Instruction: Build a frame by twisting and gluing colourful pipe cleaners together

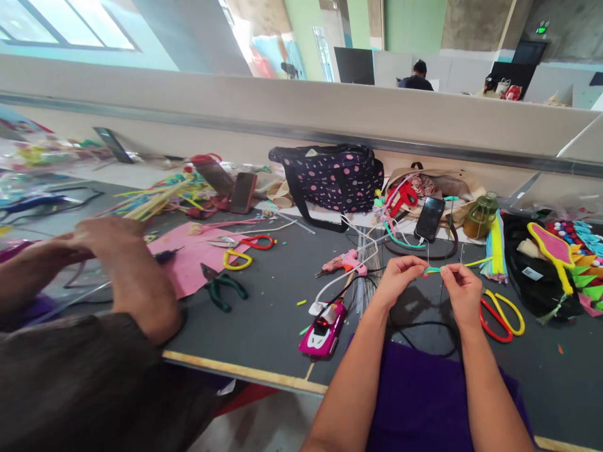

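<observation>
My left hand (pixel 398 279) and my right hand (pixel 461 290) meet above the dark grey table (pixel 264 314), both pinching a short teal pipe cleaner (pixel 433 270) between thumb and fingers. A thin dark wire hangs down from it between my hands. Red and yellow scissors (pixel 502 314) lie just right of my right hand. A pink glue gun (pixel 346 262) lies left of my left hand, and a pink toy car (pixel 323 329) sits near the table's front edge.
A co-worker's arms (pixel 117 263) work at the left over a pink sheet (pixel 195 257), near green pliers (pixel 221 289) and small scissors (pixel 245 248). A polka-dot bag (pixel 330 179), a phone (pixel 428 218), a jar (pixel 480 215) and felt pieces (pixel 565 257) line the back.
</observation>
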Demonstrator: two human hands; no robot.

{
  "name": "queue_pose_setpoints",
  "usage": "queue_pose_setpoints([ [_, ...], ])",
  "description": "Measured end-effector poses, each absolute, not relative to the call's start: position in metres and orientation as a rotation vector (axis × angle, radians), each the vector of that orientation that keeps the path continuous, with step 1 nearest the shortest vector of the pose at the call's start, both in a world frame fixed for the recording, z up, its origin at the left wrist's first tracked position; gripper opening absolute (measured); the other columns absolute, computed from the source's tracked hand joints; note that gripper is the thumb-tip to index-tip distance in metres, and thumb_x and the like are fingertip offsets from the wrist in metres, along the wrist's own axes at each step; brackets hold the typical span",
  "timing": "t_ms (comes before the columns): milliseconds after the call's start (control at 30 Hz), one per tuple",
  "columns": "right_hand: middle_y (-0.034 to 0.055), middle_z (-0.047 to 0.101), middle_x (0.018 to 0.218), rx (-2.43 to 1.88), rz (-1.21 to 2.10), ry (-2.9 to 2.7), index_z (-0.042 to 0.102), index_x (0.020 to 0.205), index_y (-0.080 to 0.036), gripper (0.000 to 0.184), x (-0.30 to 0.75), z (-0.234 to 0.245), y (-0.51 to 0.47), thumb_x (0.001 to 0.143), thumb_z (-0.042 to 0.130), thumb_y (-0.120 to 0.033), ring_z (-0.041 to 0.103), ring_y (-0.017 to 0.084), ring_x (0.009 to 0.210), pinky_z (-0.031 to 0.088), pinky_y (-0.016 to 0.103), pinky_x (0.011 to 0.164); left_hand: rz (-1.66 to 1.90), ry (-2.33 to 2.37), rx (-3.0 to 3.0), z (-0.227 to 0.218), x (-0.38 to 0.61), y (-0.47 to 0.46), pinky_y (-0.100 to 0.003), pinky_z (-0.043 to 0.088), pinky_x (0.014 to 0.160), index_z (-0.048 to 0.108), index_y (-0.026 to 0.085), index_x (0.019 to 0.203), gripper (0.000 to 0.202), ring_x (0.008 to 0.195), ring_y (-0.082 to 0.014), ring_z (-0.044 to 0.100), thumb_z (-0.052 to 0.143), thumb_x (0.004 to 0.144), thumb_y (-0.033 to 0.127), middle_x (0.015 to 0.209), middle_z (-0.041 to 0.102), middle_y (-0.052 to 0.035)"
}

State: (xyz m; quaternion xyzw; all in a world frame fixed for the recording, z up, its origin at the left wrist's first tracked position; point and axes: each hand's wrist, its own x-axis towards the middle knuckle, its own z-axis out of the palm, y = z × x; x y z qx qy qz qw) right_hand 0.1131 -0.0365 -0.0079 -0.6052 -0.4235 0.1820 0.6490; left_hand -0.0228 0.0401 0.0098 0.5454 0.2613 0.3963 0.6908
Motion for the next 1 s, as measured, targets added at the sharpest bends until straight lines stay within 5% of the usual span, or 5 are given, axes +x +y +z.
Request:
queue_pose_setpoints([
  [467, -0.0011, 0.061, 0.068, -1.428, 0.24, -1.15, 0.065, 0.076, -0.019, 0.02, 0.1093, -0.0072, -0.041, 0.082, 0.062, -0.037, 0.053, 0.013, 0.062, 0.043, 0.025, 0.063, 0.871, 0.653, 1.25, 0.0055, -0.018, 0.0424, -0.023, 0.036, 0.06, 0.064, 0.013, 0.061, 0.019, 0.056, -0.009, 0.047, 0.069, 0.065, 0.03, 0.058, 0.057, 0.0001],
  [800, -0.0049, 0.052, 0.054, -1.177, 0.731, -0.815, 0.061, 0.067, -0.018, 0.027, 0.1164, -0.0069, -0.0335, 0.072, 0.071, -0.042, 0.044, 0.01, 0.05, 0.036, 0.023, 0.05, 0.872, 0.432, 1.31, 0.01, -0.0265, 0.0414, -0.027, 0.04, 0.072, 0.073, 0.013, 0.073, 0.023, 0.07, -0.0143, 0.055, 0.069, 0.075, 0.036, 0.07, 0.063, -0.0042],
  [1000, -0.0044, 0.052, 0.053, -1.119, 0.834, -0.804, 0.061, 0.066, -0.018, 0.027, 0.1165, -0.0055, -0.0345, 0.071, 0.073, -0.042, 0.044, 0.01, 0.049, 0.037, 0.023, 0.05, 0.936, 0.361, 1.33, 0.0074, -0.0263, 0.0426, -0.027, 0.041, 0.069, 0.076, 0.015, 0.075, 0.019, 0.072, -0.0141, 0.055, 0.079, 0.068, 0.033, 0.075, 0.063, -0.0056],
])
